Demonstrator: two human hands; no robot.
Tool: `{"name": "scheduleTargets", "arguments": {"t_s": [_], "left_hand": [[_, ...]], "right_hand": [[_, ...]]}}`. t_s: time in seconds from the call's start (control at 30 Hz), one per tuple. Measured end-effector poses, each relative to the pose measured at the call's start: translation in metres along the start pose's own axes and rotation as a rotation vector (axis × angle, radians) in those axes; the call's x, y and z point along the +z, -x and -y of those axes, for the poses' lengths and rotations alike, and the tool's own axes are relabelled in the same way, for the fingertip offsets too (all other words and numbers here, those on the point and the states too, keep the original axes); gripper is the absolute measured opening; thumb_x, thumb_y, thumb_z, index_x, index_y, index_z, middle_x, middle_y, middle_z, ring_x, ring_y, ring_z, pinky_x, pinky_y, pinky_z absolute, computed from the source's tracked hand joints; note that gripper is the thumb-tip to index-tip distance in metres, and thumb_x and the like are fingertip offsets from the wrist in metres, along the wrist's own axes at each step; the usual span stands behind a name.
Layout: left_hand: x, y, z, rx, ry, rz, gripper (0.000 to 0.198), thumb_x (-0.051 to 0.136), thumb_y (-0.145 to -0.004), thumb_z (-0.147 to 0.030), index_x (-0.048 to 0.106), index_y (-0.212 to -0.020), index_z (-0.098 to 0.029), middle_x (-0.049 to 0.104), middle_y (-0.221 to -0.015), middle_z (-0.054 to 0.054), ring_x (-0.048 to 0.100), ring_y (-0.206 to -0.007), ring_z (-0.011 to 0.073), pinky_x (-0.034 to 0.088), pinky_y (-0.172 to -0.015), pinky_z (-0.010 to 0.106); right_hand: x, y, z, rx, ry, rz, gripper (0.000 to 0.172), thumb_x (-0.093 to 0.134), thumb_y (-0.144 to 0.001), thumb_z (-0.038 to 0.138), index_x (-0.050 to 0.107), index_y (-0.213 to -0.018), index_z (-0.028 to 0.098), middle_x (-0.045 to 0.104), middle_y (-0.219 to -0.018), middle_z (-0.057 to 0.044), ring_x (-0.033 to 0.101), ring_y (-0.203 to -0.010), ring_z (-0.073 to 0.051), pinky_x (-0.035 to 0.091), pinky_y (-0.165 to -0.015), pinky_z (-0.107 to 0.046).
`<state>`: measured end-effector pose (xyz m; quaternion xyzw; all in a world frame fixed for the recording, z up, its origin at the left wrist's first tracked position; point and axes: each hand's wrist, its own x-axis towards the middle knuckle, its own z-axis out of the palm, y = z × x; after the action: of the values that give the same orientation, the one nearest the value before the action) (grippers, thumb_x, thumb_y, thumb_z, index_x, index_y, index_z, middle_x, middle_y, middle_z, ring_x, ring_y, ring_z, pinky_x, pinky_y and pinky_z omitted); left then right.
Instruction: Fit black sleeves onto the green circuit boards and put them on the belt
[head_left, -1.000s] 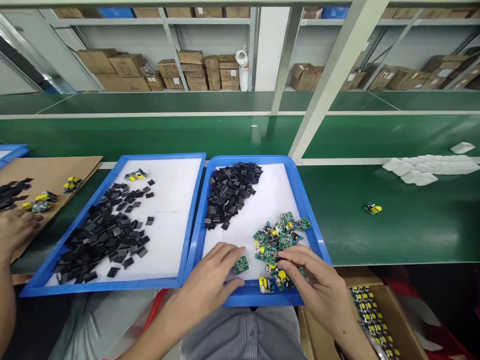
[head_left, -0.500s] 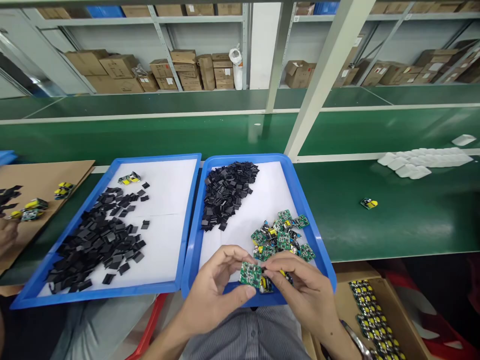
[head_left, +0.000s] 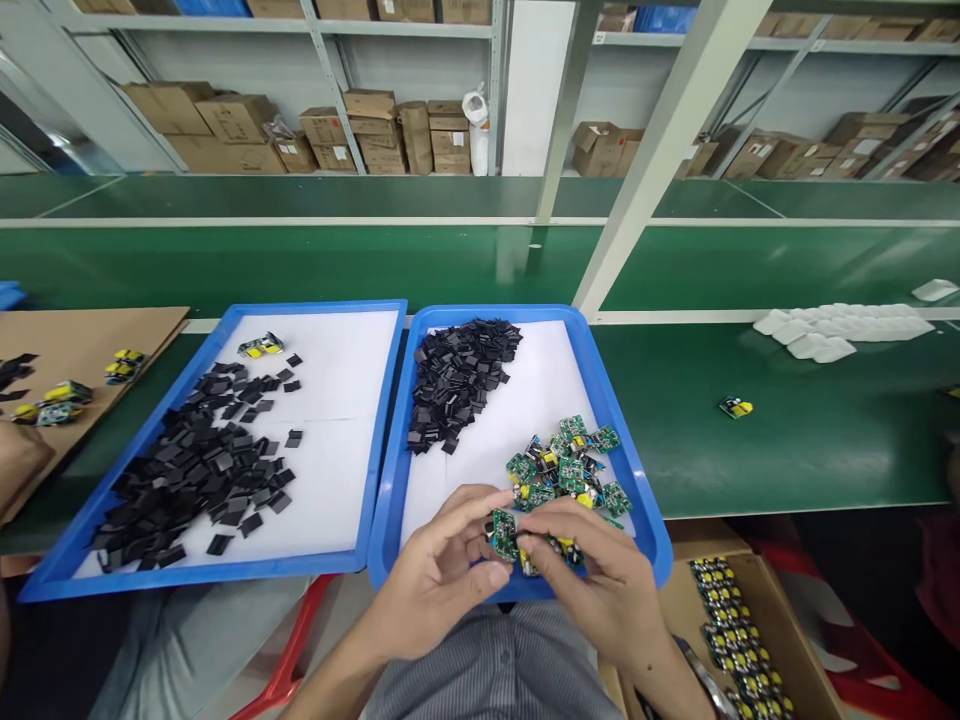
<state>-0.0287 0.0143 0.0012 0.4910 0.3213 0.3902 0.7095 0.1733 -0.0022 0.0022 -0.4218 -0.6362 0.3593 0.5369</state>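
Note:
My left hand [head_left: 442, 575] and my right hand [head_left: 600, 580] meet over the near edge of the right blue tray [head_left: 645, 500]. Both pinch one small green circuit board [head_left: 504, 533], held tilted between the fingertips. Just beyond the hands lies a pile of green circuit boards [head_left: 566, 468] with yellow parts. At the tray's far left is a heap of small black squares [head_left: 459, 380].
A second blue tray [head_left: 375, 470] on the left holds scattered black squares [head_left: 202, 470] and one board [head_left: 259, 347]. Another person's hand [head_left: 19, 465] rests by a cardboard sheet [head_left: 90, 335] at far left. A cardboard box of boards [head_left: 742, 640] sits low right. White pieces [head_left: 840, 330] and a lone board [head_left: 735, 407] lie on the green belt.
My hands lifted a green board off the tray and brought it together between both sets of fingertips, turning it more edge-on. The other person's hand at far left drew back.

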Motion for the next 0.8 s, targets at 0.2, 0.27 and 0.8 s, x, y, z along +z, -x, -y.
{"name": "scheduleTargets", "arguments": {"t_s": [0.2, 0.27, 0.8], "left_hand": [[-0.0017, 0.0003, 0.001, -0.024, -0.102, -0.092, 0.038, 0.077, -0.094, -0.026, 0.072, -0.132, -0.028, 0.075, -0.123, 0.008, 0.072, -0.113, 0.0228, 0.059, -0.102, 0.038], [-0.0029, 0.0002, 0.0014, 0.01, -0.121, -0.075, 0.037, 0.075, -0.095, -0.025, 0.073, -0.132, -0.026, 0.075, -0.127, 0.009, 0.071, -0.117, 0.0237, 0.059, -0.103, 0.038], [-0.0046, -0.0005, -0.0069, 0.072, -0.313, 0.035, 0.04, 0.06, -0.105, -0.028, 0.065, -0.144, -0.027, 0.068, -0.134, 0.013, 0.067, -0.121, 0.0249, 0.055, -0.105, 0.041]], "right_hand": [[-0.0008, 0.003, -0.0002, -0.004, 0.043, 0.053, 0.029, 0.068, -0.095, 0.006, 0.077, -0.11, 0.03, 0.077, -0.102, -0.005, 0.073, -0.094, -0.022, 0.062, -0.08, -0.037], [-0.0019, 0.0038, -0.0002, 0.007, 0.048, 0.077, 0.028, 0.068, -0.095, 0.007, 0.077, -0.11, 0.029, 0.076, -0.096, -0.004, 0.073, -0.087, -0.021, 0.061, -0.075, -0.035], [0.0016, 0.0012, -0.0022, 0.2, -0.02, 0.065, 0.009, 0.071, -0.094, 0.018, 0.078, -0.093, 0.025, 0.069, -0.079, -0.002, 0.064, -0.071, -0.019, 0.053, -0.064, -0.032]]}}
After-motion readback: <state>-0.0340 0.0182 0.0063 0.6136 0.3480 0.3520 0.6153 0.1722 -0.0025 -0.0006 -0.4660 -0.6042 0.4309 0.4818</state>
